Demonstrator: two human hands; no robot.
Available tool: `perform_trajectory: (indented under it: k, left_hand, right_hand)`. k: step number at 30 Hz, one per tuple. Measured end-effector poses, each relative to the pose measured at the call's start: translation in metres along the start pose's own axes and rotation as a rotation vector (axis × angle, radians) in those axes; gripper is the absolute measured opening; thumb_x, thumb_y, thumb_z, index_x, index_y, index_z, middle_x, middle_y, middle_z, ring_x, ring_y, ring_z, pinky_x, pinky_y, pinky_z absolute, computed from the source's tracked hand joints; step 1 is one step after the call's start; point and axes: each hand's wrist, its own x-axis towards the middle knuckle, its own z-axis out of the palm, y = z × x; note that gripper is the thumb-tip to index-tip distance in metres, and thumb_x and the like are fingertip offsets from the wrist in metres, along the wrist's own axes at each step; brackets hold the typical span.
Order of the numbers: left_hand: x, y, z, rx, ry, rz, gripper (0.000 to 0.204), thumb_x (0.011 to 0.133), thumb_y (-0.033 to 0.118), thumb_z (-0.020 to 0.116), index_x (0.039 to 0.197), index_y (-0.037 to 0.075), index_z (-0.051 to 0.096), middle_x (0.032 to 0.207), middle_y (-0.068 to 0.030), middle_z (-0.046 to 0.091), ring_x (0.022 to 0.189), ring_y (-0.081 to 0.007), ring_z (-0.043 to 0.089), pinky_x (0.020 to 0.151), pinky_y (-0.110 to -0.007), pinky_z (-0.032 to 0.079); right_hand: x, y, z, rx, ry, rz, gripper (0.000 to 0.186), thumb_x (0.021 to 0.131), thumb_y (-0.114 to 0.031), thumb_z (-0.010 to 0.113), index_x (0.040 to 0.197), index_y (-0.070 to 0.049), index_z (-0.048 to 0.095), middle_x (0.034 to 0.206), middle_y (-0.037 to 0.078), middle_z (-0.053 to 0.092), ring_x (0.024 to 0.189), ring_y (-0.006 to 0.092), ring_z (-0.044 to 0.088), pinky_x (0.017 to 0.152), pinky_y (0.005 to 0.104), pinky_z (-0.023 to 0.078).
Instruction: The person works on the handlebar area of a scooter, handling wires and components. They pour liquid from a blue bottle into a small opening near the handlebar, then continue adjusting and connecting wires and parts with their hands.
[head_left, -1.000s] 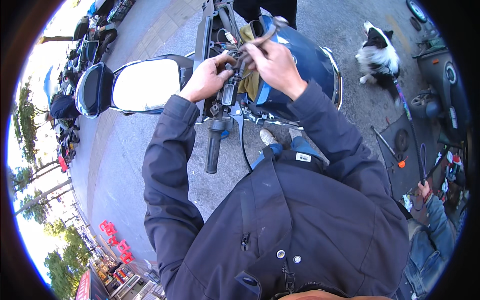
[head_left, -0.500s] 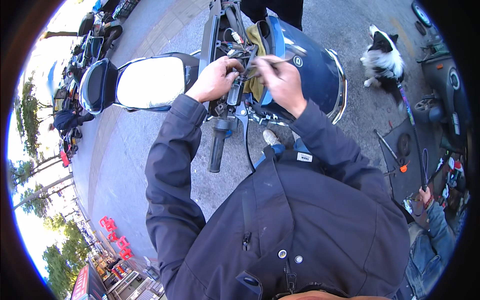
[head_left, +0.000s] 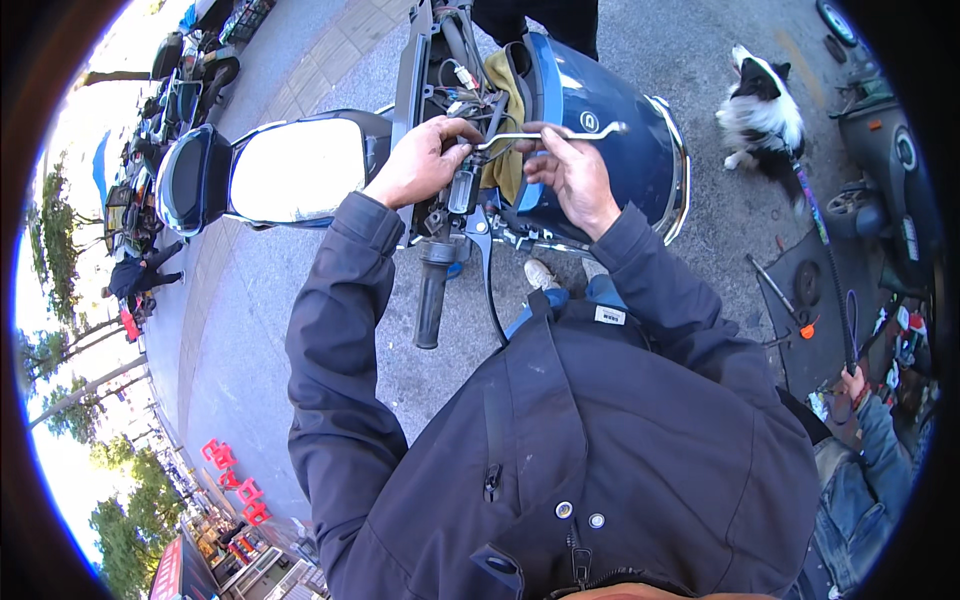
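Observation:
A blue scooter with its front opened up stands before me, its handlebar grip (head_left: pixel 430 300) and brake lever (head_left: pixel 482 235) pointing toward me. My right hand (head_left: pixel 576 185) pinches a thin silver wrench (head_left: pixel 512 136) with bent ends, one end reaching the handlebar assembly. Beside that end, my left hand (head_left: pixel 425 165) has its thumb and fingers closed at the handlebar; what they hold is hidden. Loose wires and connectors (head_left: pixel 462 78) show just beyond. A yellow-green cloth (head_left: pixel 506 90) lies between the wiring and the blue front panel (head_left: pixel 610 95).
The scooter's seat (head_left: pixel 298 172) lies to the left. At right a black-and-white dog (head_left: pixel 765 110) sits on a leash (head_left: pixel 825 245) held by another person's hand (head_left: pixel 853 385). Tools lie on a dark mat (head_left: pixel 790 350). Another scooter (head_left: pixel 890 190) stands at far right; red stools (head_left: pixel 235 480) at lower left.
My right hand has shifted slightly, and the wrench, blurred before, now lies crosswise with its free end pointing right. My left hand stays at the handlebar.

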Motion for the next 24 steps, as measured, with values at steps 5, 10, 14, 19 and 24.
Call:
perform_trajectory:
  k: [5, 10, 14, 19, 24]
  left_hand:
    - [0.002, 0.006, 0.000, 0.053, -0.013, -0.002, 0.020, 0.097, 0.008, 0.063, 0.113, 0.004, 0.075, 0.111, -0.0187, 0.067, 0.104, -0.0337, 0.068, 0.094, -0.041, 0.054]
    - [0.003, -0.003, 0.001, 0.069, -0.006, 0.047, 0.022, 0.097, 0.007, 0.063, 0.116, 0.002, 0.072, 0.112, -0.0188, 0.068, 0.107, -0.0342, 0.068, 0.096, -0.041, 0.053]
    - [-0.001, -0.007, 0.003, -0.100, 0.025, -0.090, 0.033, 0.098, 0.004, 0.063, 0.130, -0.001, 0.064, 0.113, -0.0190, 0.072, 0.109, -0.0293, 0.070, 0.097, -0.039, 0.054]
    - [0.001, -0.003, -0.001, -0.145, 0.021, -0.061, 0.030, 0.097, 0.005, 0.064, 0.127, 0.000, 0.067, 0.114, -0.0201, 0.070, 0.109, -0.0293, 0.068, 0.098, -0.039, 0.053]
    - [-0.001, -0.001, 0.002, 0.014, 0.019, 0.026, 0.021, 0.097, 0.006, 0.064, 0.115, 0.002, 0.072, 0.108, -0.0175, 0.064, 0.097, -0.0313, 0.067, 0.089, -0.041, 0.053]
  right_hand:
    - [-0.007, 0.036, -0.013, 0.496, 0.032, 0.177, 0.039, 0.111, -0.029, 0.055, 0.138, -0.001, 0.060, 0.112, 0.008, 0.070, 0.083, 0.0106, 0.062, 0.075, 0.0275, 0.054]
    - [0.001, -0.014, 0.048, -0.725, 0.097, -0.478, 0.031, 0.106, -0.030, 0.061, 0.113, -0.004, 0.075, 0.084, 0.010, 0.075, 0.069, 0.0208, 0.071, 0.062, 0.0380, 0.057]
    - [0.032, -0.042, 0.088, -1.380, -0.060, -0.726, 0.022, 0.101, -0.023, 0.067, 0.101, -0.002, 0.074, 0.081, 0.018, 0.073, 0.071, 0.0357, 0.072, 0.060, 0.0444, 0.054]
    - [0.033, -0.045, 0.058, -0.946, 0.054, -0.466, 0.026, 0.109, -0.022, 0.059, 0.112, 0.000, 0.074, 0.083, 0.006, 0.073, 0.070, 0.0125, 0.071, 0.063, 0.0255, 0.056]
    - [0.003, -0.005, 0.002, -0.079, -0.004, -0.021, 0.038, 0.114, -0.028, 0.049, 0.135, 0.000, 0.062, 0.111, 0.009, 0.072, 0.087, 0.0128, 0.071, 0.076, 0.0252, 0.059]
